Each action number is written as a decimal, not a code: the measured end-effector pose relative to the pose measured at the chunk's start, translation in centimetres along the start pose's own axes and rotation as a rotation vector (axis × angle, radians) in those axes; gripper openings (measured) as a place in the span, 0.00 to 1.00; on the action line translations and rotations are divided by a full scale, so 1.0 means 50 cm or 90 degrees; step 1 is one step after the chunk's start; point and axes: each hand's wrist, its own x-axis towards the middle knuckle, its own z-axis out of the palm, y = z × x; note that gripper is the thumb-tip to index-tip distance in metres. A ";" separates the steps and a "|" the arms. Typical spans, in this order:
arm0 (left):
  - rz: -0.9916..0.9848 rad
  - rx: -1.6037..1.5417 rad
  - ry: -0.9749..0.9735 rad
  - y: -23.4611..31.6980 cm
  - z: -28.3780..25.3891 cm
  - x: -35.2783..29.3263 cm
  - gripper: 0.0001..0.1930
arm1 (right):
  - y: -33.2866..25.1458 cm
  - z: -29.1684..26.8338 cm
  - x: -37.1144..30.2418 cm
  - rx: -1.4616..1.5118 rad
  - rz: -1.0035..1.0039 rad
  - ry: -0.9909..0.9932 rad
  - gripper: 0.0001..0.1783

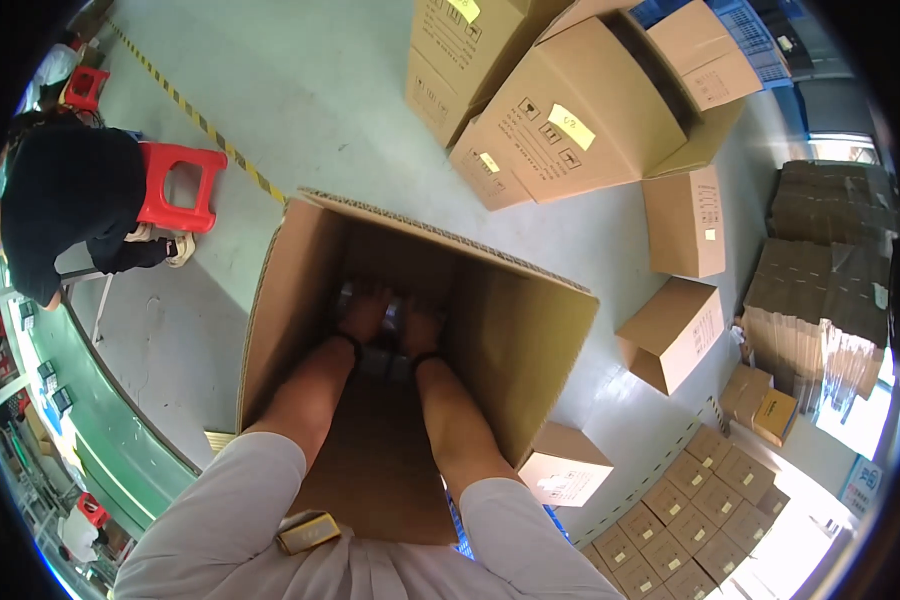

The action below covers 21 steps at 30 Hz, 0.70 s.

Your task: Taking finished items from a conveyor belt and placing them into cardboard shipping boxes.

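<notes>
Both my arms reach deep into a tall cardboard box (510,350) that stands open right in front of me. At its dim bottom lie several shiny, clear-wrapped packs (394,318); their contents cannot be made out. My left hand (366,314) rests on the packs at the left, its fingers pointing away from me. Close beside it, my right hand (422,330) touches the packs at the right. A shiny pack shows between the two hands. Shadow and glare blur the fingers, so whether either hand grips a pack cannot be told.
Large cartons (580,120) stand beyond the box, with smaller cartons (675,335) to the right. Farther right are flattened cardboard stacks (820,280) and rows of closed cartons (690,525). At left, a person in black (70,200) sits on a red stool (182,185) beside a green conveyor (120,410).
</notes>
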 end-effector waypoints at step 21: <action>-0.066 -0.215 -0.228 0.018 -0.105 0.014 0.19 | -0.042 -0.168 0.075 0.121 -0.028 -0.354 0.17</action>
